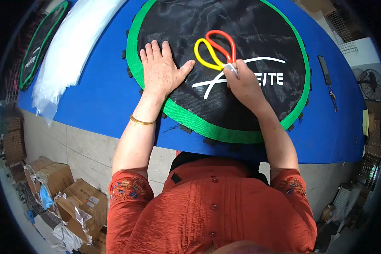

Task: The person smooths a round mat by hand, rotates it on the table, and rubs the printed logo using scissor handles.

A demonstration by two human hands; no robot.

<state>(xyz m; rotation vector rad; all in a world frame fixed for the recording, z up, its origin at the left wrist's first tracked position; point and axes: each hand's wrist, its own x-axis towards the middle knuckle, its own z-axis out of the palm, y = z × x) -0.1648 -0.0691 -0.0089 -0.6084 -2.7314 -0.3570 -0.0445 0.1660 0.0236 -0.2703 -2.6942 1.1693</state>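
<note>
My left hand (161, 70) lies flat with fingers spread on a round black mesh sheet (216, 112), near its left side. A wide green band (194, 120) edges the sheet, and dark tabs stick out around it. My right hand (247, 86) is closed around the blade end of a pair of scissors (230, 66), over white printed lettering. The scissors' red and yellow loop handles point away from me, and their tips are hidden in my hand. Loose dark threads (172, 128) lie by the sheet's lower left edge.
The sheet rests on a blue-covered table (101, 93). Clear plastic film (72, 55) and another green-edged black piece (40, 46) are at the left. A dark narrow tool (324, 70) lies at the right. Cardboard boxes (82, 199) stand on the floor; a fan (370, 82) is far right.
</note>
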